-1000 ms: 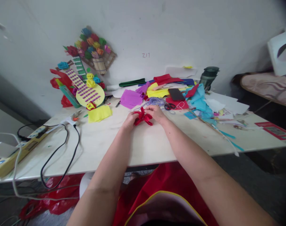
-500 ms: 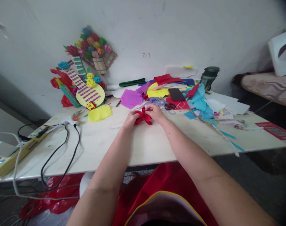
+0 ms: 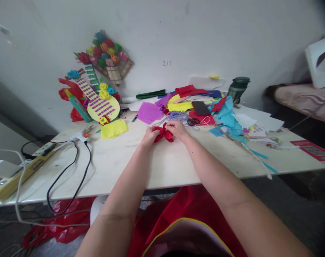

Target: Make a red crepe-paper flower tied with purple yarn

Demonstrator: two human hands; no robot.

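Red paper (image 3: 164,133), gathered into a ruffled bunch, sits at the centre of the head view. It is just above the pale tabletop (image 3: 165,164) and is pinched from both sides. The left hand (image 3: 149,137) closes on its left end, fingers curled in around it. The right hand (image 3: 180,129) closes on its right end, fingertips bent down onto the folds. Both forearms run in from the lower edge of the frame and meet at the bunch.

Just behind the right hand lies a tangle of purple string (image 3: 176,115). Right of that are black-handled scissors (image 3: 193,121) on a red sheet. A dark phone (image 3: 200,107) lies further back among loose coloured sheets (image 3: 178,105). A purple sheet (image 3: 149,112) lies behind the left hand, with a yellow sheet (image 3: 113,129) to the left of it.

At upper left a paper guitar (image 3: 99,103) and a board of paper flowers (image 3: 109,57) lean on the wall. A dark green bottle (image 3: 238,88) stands at the upper right of the pile. At left a black cable (image 3: 68,167) loops over the tabletop beside a power strip (image 3: 20,173).
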